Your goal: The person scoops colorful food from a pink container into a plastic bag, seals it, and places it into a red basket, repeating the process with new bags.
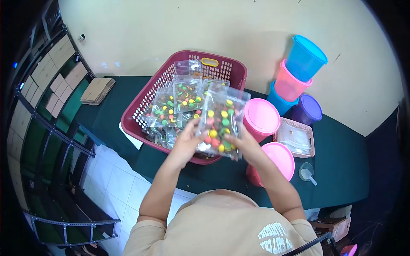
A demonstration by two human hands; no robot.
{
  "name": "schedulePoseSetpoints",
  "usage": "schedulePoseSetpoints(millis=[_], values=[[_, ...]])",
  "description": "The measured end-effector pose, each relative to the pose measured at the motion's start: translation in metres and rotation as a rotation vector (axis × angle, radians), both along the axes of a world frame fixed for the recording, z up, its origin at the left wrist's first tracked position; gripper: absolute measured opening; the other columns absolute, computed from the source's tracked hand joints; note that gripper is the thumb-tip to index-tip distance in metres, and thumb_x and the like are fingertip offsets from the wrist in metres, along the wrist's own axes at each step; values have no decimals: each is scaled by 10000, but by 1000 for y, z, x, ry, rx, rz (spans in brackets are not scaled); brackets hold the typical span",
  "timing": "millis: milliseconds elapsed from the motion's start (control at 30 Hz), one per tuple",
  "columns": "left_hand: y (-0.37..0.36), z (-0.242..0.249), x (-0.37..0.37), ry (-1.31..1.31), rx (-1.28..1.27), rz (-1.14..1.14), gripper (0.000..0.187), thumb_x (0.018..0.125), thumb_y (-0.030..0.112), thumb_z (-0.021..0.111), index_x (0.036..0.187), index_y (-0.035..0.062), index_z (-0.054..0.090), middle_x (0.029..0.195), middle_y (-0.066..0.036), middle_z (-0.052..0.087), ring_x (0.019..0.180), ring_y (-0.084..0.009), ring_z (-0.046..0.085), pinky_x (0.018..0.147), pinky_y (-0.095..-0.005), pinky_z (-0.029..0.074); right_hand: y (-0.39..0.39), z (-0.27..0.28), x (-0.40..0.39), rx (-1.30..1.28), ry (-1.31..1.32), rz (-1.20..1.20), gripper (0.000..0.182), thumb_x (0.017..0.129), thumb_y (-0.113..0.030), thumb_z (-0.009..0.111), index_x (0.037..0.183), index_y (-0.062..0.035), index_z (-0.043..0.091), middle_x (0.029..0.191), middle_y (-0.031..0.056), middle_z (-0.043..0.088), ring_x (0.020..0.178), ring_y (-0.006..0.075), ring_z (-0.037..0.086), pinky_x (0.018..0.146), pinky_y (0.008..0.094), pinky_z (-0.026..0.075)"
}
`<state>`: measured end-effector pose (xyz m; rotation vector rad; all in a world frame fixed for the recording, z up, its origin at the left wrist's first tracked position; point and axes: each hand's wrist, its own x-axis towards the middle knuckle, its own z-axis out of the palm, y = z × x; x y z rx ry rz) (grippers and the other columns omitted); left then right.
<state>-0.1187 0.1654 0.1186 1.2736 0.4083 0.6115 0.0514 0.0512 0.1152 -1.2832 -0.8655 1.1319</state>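
Both hands (186,141) hold a clear pouch (223,119) of colourful pieces (213,133) — by the basket (239,72).

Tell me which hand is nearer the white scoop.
Right. The right hand is left of the white scoop; the left hand is farther left, by the maroon plastic basket.

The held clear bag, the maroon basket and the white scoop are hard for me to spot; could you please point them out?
Held clear bag (224,122): head view, middle of its front.
Maroon basket (129,125): head view, rim at its near-left corner.
White scoop (312,179): head view, on its handle.
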Motion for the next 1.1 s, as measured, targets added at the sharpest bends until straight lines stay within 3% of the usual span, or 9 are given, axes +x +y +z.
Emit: schedulePoseSetpoints(millis=[133, 233, 333, 467, 733, 900, 1000, 1033, 1100], values=[[89, 23, 30, -72, -69, 61, 631, 929, 106, 494, 1459, 17, 164, 1329, -172, 465, 1157, -274, 550, 885, -384, 524, 85, 38, 24, 72, 89, -132, 677, 887, -276, 624, 1402, -69, 238, 1148, 120, 545, 851, 178, 624, 537, 297, 532], [118, 33, 46, 16, 16, 420, 704, 911, 279, 549, 1460, 37, 180, 1440, -189, 323, 1267, -295, 428, 1014, -478, 354, 142, 16, 58, -59, -41, -382, 661, 904, -303, 603, 1398, -53, 241, 1201, 123, 528, 985, 203, 583, 748, 357, 521], [106, 20, 32, 30, 127, 407, 639, 918, 300, 537, 1437, 61, 252, 1426, -152, 371, 1200, -264, 484, 1005, -477, 360, 117, -12, 61, 118, -55, -401, 642, 908, -292, 601, 1387, -41, 256, 1236, 125, 518, 1053, 199, 546, 867, 370, 467], [52, 11, 6, 12, 257, 257, 437, 921, 163, 547, 1310, -3, 436, 1273, -148, 519, 1160, -238, 526, 965, -343, 409, 25, -45, 57, 329, -421, -258, 497, 897, -149, 606, 1305, -18, 354, 1250, 151, 538, 1015, 213, 578, 870, 333, 469], [-51, -34, 6, -285, 324, -509, 214, 926, 171, 570, 1008, -26, 563, 931, -113, 638, 833, -179, 608, 776, -296, 475, -156, -107, 66, -253, -368, -746, 204, 874, -46, 596, 1074, -41, 560, 890, 69, 622, 816, 146, 587, 726, 292, 467], [-109, -34, 44, 64, 17, -203, 185, 926, 128, 578, 779, 17, 563, 679, -47, 583, 702, -100, 563, 650, -242, 453, -209, -148, 87, -7, -615, -1121, 127, 873, -52, 604, 992, -21, 572, 669, 35, 537, 609, 120, 528, 586, 260, 430], [-88, -74, 41, 290, 92, -503, 99, 918, 96, 575, 871, 14, 545, 748, -52, 585, 743, -94, 564, 701, -239, 462, -233, -141, 101, -56, -828, -1136, 102, 863, -49, 612, 943, -1, 574, 639, 43, 534, 573, 112, 522, 565, 256, 426], [-84, -80, 47, 491, 193, -583, 310, 897, 66, 588, 1183, 0, 488, 863, -72, 598, 814, -112, 582, 791, -264, 471, -238, -137, 110, -240, -643, -1089, 113, 853, -45, 616, 951, -1, 581, 685, 59, 563, 607, 116, 538, 583, 261, 433], [-109, -83, 67, 314, 235, -452, 483, 882, 65, 605, 1305, 23, 375, 963, -95, 599, 876, -138, 584, 825, -285, 468, -241, -138, 128, -218, -412, -1099, 155, 858, -55, 593, 1004, -2, 599, 840, 111, 636, 784, 155, 600, 706, 300, 466]])
